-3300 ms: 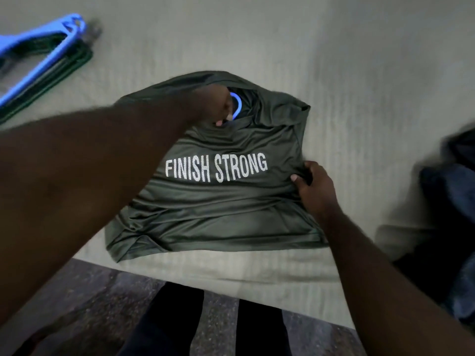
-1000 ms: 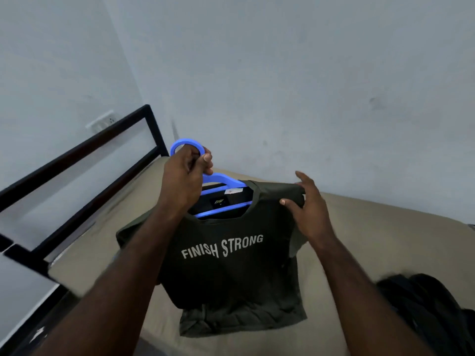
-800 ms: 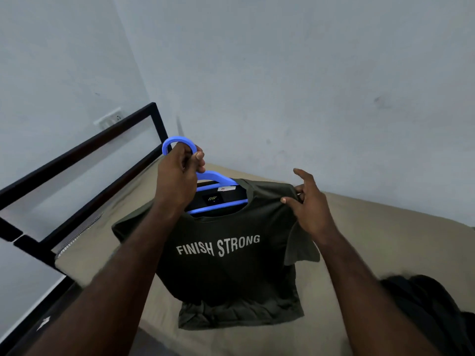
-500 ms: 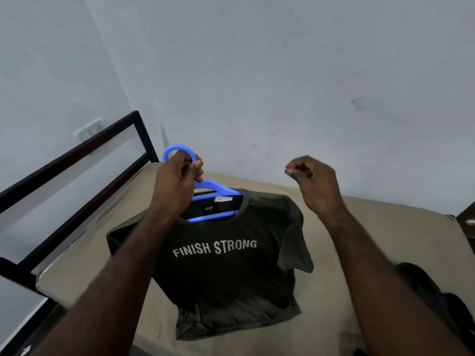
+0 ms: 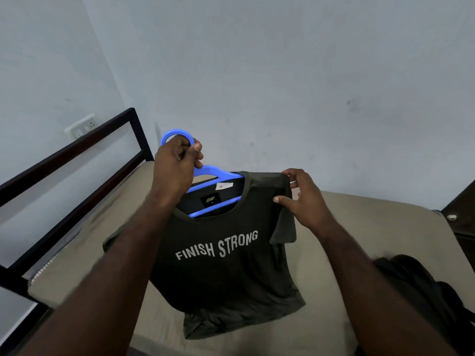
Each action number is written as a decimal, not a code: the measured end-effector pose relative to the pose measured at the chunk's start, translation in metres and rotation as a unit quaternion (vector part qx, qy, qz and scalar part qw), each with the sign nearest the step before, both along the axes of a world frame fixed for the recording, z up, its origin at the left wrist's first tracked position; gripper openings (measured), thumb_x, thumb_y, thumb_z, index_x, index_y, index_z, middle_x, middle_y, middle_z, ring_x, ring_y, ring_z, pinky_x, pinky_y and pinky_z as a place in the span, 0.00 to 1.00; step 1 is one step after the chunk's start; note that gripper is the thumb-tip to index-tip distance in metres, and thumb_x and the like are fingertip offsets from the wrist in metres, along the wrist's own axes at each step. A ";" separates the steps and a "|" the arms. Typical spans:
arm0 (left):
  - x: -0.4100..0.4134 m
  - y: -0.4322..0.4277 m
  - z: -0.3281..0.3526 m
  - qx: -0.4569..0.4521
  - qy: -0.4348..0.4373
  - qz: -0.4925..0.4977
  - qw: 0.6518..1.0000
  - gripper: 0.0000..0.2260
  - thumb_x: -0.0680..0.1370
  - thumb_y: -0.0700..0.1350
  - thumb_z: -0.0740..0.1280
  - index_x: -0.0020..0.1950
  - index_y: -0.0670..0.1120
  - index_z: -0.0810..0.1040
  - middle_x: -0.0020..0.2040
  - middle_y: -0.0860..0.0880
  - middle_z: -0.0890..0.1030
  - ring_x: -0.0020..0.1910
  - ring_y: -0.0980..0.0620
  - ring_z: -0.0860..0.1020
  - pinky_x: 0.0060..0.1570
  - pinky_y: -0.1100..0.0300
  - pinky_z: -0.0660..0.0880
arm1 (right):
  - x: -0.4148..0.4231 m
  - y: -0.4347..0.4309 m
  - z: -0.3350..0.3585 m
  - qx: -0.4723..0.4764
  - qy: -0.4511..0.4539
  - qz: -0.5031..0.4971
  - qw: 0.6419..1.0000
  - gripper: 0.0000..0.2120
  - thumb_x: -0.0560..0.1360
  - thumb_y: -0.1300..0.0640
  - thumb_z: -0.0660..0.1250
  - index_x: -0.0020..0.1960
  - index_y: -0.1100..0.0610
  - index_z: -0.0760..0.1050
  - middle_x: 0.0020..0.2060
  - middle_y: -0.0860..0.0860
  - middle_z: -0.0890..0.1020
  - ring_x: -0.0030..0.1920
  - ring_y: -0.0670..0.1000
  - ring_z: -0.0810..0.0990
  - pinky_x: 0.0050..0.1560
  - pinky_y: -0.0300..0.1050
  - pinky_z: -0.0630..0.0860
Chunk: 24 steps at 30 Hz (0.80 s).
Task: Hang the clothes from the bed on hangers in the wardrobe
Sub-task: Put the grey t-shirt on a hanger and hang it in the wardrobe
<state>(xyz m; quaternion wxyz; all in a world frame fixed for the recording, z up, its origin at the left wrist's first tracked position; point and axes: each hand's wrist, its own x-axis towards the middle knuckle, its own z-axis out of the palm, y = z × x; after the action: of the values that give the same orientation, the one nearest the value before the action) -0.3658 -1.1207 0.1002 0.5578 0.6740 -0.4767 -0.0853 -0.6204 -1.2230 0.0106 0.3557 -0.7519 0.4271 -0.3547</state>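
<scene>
Setting: pale blue-grey wall (image 5: 282,73); bed (image 5: 372,227) with a tan sheet; dark metal bed frame (image 5: 77,150); switch plate (image 5: 79,125) on the wall beyond the frame.

Item 1, hanger (image 5: 218,173): blue plastic, held up over the bed. The left hand (image 5: 177,165) is closed round its neck just under the round hook, which stands out above the knuckles.

Item 2, T-shirt (image 5: 226,265): dark olive, lettered FINISH STRONG. It is on the hanger and hangs directly below the left grip. The hanger's crossbar and one arm show through the neck opening. Whether the hem touches the sheet cannot be told.

Item 3, right hand (image 5: 305,201): thumb and fingers pinch the shirt's shoulder, out to the side of the left grip and a little lower. The sleeve droops beneath the pinch.

Item 4, pile of dark clothes (image 5: 416,283): on the bed, well below and outward of the pinch, untouched.

Step in hand, as judged: seating the shirt on the hanger by squaring this shoulder over the end of the hanger's arm. The other shoulder is hidden behind the left forearm, so its fit cannot be told.

Next move, as judged: once the shoulder sits even, release the pinch, keep the hold at the neck, and carry the hanger level to the wardrobe rail. A tilt could let the shirt slide off. No wardrobe can be made out with certainty.
</scene>
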 end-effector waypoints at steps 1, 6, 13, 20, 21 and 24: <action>0.004 0.003 0.002 0.001 0.008 -0.007 1.000 0.09 0.81 0.44 0.63 0.45 0.40 0.76 0.37 0.49 0.82 0.34 0.55 0.81 0.41 0.65 0.76 | 0.004 0.001 0.003 -0.022 0.007 -0.005 1.000 0.27 0.69 0.58 0.77 0.64 0.46 0.70 0.60 0.48 0.73 0.57 0.47 0.74 0.52 0.36 0.69; 0.014 0.015 0.016 -0.007 0.037 -0.049 0.998 0.11 0.81 0.43 0.64 0.49 0.34 0.76 0.38 0.47 0.82 0.35 0.54 0.82 0.43 0.66 0.77 | 0.022 0.006 0.027 -0.150 0.066 -0.006 0.987 0.19 0.75 0.50 0.71 0.64 0.50 0.77 0.60 0.49 0.77 0.63 0.48 0.73 0.66 0.47 0.70; 0.023 0.023 0.027 -0.036 0.064 -0.060 0.996 0.10 0.80 0.41 0.65 0.50 0.32 0.76 0.37 0.47 0.82 0.34 0.53 0.81 0.45 0.60 0.79 | 0.054 0.020 0.062 -0.191 0.139 0.043 0.971 0.09 0.77 0.58 0.67 0.56 0.54 0.81 0.51 0.48 0.84 0.54 0.51 0.80 0.56 0.41 0.71; 0.018 0.018 0.043 -0.035 0.070 -0.110 0.991 0.06 0.79 0.40 0.67 0.46 0.38 0.78 0.40 0.44 0.83 0.36 0.49 0.82 0.45 0.59 0.79 | 0.083 0.025 0.096 -0.142 0.196 0.124 0.962 0.16 0.79 0.50 0.65 0.65 0.52 0.76 0.57 0.46 0.81 0.58 0.48 0.78 0.54 0.39 0.70; 0.021 0.016 0.046 -0.023 0.063 -0.112 0.991 0.07 0.80 0.41 0.67 0.48 0.37 0.78 0.41 0.44 0.83 0.37 0.50 0.82 0.44 0.60 0.79 | 0.089 0.022 0.100 -0.139 0.187 0.136 0.963 0.11 0.79 0.53 0.65 0.60 0.53 0.79 0.51 0.47 0.83 0.52 0.48 0.79 0.50 0.40 0.70; 0.044 0.019 0.057 0.053 -0.004 -0.136 0.989 0.09 0.80 0.46 0.66 0.50 0.41 0.80 0.43 0.48 0.84 0.42 0.55 0.82 0.43 0.65 0.76 | 0.100 0.010 0.110 -0.139 0.168 0.138 0.966 0.04 0.79 0.57 0.65 0.50 0.53 0.79 0.41 0.45 0.81 0.44 0.47 0.77 0.43 0.38 0.68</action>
<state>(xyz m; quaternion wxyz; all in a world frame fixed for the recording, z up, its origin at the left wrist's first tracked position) -0.3222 -1.1017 0.1568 0.5023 0.6320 -0.5612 -0.1825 -0.5201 -1.2132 0.1208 0.2162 -0.8944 0.3196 -0.2263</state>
